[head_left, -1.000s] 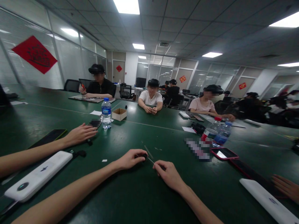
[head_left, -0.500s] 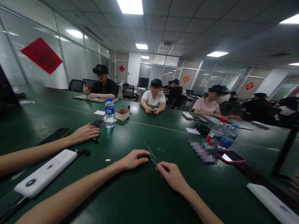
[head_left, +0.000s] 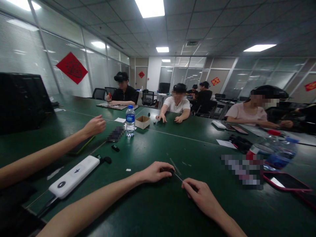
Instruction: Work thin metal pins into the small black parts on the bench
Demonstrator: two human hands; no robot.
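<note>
My left hand (head_left: 158, 171) rests low over the green table (head_left: 148, 210), its thumb and fingers closed round a small black object (head_left: 172, 171). What kind of object it is does not show. Between thumb and forefinger, my right hand (head_left: 198, 194) pinches a thin, pale, straight rod (head_left: 178, 177). The rod's far end reaches the black object; its near end is hidden in my fingers. A small white scrap (head_left: 128, 170) lies left of my left hand.
A neighbour's closed hand (head_left: 95, 126) is raised at left, near a white power bank (head_left: 74, 176). Beyond stand a water bottle (head_left: 130, 121) and a small open box (head_left: 142, 122). Bottles (head_left: 281, 154) and a pink-cased phone (head_left: 286, 181) are at right. Co-workers sit across the table.
My view has turned left. Both my hands keep their hold, the rod still at the black object. The neighbour's hand has lifted off the table; the person opposite now reaches out with spread fingers.
</note>
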